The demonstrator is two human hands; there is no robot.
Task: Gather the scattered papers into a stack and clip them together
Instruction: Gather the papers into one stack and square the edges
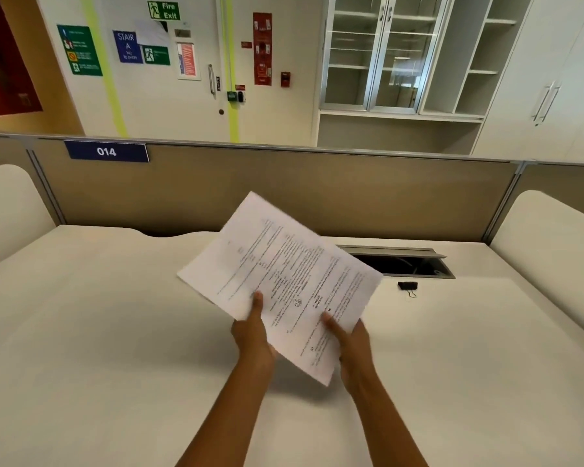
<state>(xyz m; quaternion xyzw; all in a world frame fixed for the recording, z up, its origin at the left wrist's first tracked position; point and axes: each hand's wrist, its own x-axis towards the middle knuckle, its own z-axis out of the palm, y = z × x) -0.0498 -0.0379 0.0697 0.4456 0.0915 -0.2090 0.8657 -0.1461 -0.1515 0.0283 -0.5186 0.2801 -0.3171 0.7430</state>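
Holding the gathered papers [280,281] above the desk [98,315], both hands grip the near edge of the sheaf. The left hand [252,335] pinches it with the thumb on top and the fingers hidden beneath; the right hand [351,338] does the same at the near right side, thumb lying across the printed face. No loose sheet shows elsewhere on the desk, so the gathering step looks finished and the squaring of the stack seems to be in hand. Edges at the left look slightly fanned, though motion blur makes that uncertain.

Printed side up, the sheaf is tilted, its far corner raised toward the partition [284,183]. Its long axis runs diagonally, from far left to near right.

Farther off, to the right, the black binder clip [408,286] lies on the desk just before the open cable hatch [402,262]. Next, 1 hand probably has to keep the sheaf aligned while the other reaches for the clip.
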